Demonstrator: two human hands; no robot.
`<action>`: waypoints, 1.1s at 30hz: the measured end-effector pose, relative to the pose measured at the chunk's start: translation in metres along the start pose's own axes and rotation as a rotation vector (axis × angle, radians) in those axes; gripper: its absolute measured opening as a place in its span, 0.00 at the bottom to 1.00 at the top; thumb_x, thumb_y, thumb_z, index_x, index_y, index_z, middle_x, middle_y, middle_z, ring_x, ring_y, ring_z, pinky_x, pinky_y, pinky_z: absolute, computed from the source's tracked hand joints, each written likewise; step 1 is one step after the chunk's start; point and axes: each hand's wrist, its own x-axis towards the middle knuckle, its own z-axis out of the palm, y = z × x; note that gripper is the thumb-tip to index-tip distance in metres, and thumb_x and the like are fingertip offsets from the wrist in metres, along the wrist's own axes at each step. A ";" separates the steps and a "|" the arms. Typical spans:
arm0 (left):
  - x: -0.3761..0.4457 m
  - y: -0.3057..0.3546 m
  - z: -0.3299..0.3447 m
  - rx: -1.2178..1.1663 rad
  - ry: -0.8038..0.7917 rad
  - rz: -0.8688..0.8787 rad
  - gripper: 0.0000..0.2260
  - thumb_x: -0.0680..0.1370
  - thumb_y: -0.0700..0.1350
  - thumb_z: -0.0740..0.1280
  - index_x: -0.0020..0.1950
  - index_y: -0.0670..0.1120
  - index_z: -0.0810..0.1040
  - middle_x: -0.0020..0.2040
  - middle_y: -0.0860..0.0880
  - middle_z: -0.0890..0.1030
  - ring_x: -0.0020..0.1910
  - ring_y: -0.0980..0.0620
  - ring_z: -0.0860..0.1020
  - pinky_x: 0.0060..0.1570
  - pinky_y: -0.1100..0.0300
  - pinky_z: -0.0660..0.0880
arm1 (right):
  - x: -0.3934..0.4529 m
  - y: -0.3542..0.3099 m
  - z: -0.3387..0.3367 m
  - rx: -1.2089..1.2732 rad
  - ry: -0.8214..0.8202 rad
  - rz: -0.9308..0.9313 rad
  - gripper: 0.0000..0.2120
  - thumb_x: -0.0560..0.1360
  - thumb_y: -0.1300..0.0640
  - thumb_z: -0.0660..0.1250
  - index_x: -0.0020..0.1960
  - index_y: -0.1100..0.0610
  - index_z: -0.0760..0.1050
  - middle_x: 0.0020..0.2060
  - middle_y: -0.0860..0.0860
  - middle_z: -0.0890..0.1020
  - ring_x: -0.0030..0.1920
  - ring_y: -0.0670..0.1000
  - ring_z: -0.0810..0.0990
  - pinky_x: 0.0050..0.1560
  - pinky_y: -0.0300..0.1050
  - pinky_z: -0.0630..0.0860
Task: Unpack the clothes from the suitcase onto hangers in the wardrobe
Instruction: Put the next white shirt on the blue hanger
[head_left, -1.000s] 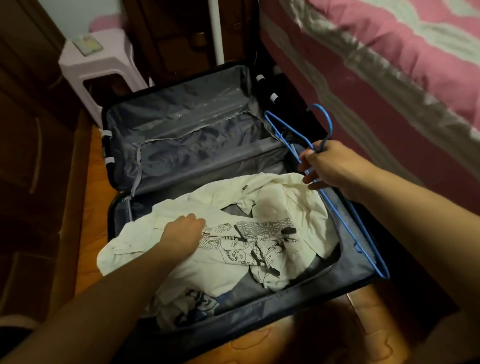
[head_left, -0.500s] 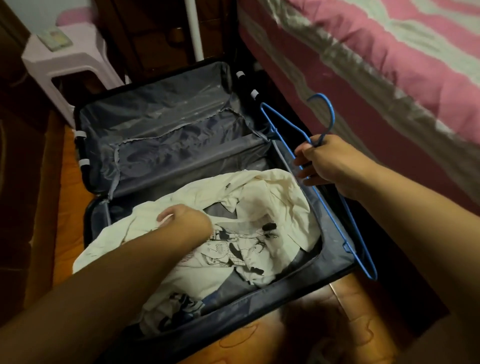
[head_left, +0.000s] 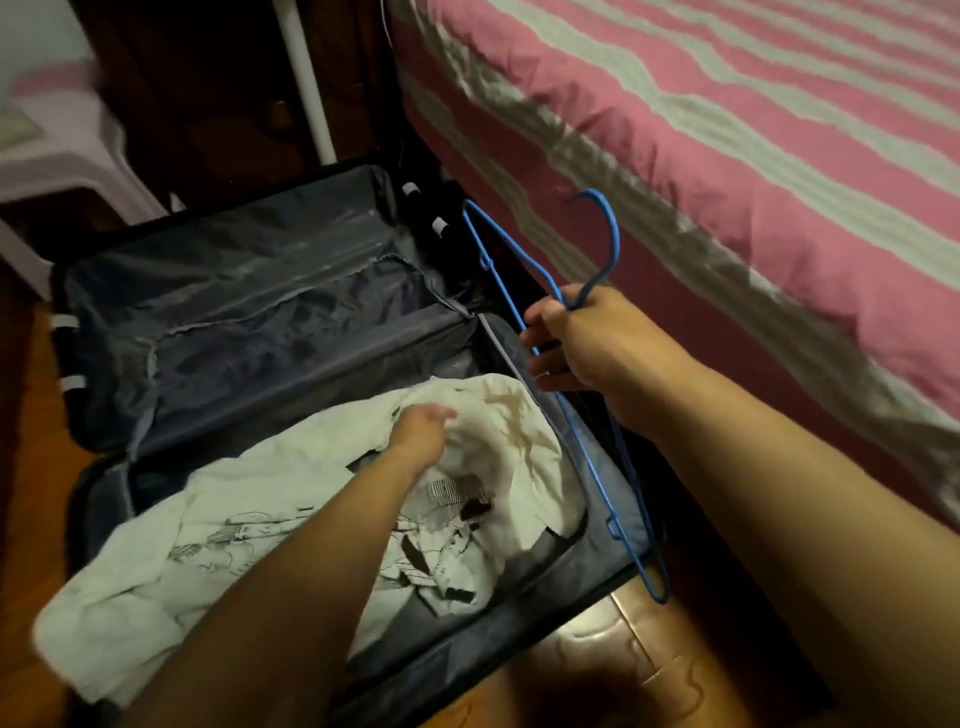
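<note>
An open dark suitcase (head_left: 249, 312) lies on the wooden floor, its lid half with grey lining at the back. A crumpled white printed T-shirt (head_left: 218, 525) fills the near half. My left hand (head_left: 423, 434) reaches into the shirt's upper part and grips a fold of the cloth. My right hand (head_left: 582, 338) holds a blue wire hanger (head_left: 592, 457) by its neck over the suitcase's right edge, hook pointing up toward the bed.
A bed with a pink and pale striped cover (head_left: 727, 156) runs along the right side. A pale plastic stool (head_left: 62, 150) stands at the back left. A white pole (head_left: 306, 83) rises behind the suitcase. Dark wooden furniture lines the back.
My left hand has moved from the shirt's left middle up and right to its upper part and gathered cloth. The right hand keeps the hanger in about the same place.
</note>
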 end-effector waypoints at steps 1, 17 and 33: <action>-0.008 0.018 -0.022 -0.123 0.063 0.044 0.14 0.81 0.41 0.62 0.49 0.53 0.86 0.52 0.47 0.85 0.51 0.45 0.82 0.58 0.51 0.79 | -0.001 -0.008 0.003 0.028 0.008 -0.009 0.10 0.83 0.58 0.57 0.55 0.61 0.76 0.45 0.55 0.82 0.36 0.53 0.80 0.44 0.55 0.83; -0.148 -0.081 -0.265 1.179 -0.185 -0.405 0.25 0.79 0.62 0.65 0.67 0.45 0.77 0.60 0.46 0.81 0.52 0.48 0.79 0.55 0.56 0.78 | 0.018 -0.025 0.059 -0.182 -0.090 -0.038 0.10 0.83 0.57 0.58 0.48 0.58 0.76 0.46 0.58 0.81 0.38 0.55 0.80 0.40 0.48 0.81; -0.150 -0.088 -0.242 1.175 -0.659 -0.438 0.18 0.84 0.56 0.60 0.59 0.44 0.82 0.54 0.48 0.84 0.50 0.51 0.82 0.54 0.56 0.77 | 0.024 -0.009 0.074 -0.344 -0.130 -0.022 0.10 0.83 0.55 0.60 0.48 0.57 0.78 0.43 0.54 0.80 0.36 0.52 0.80 0.38 0.47 0.81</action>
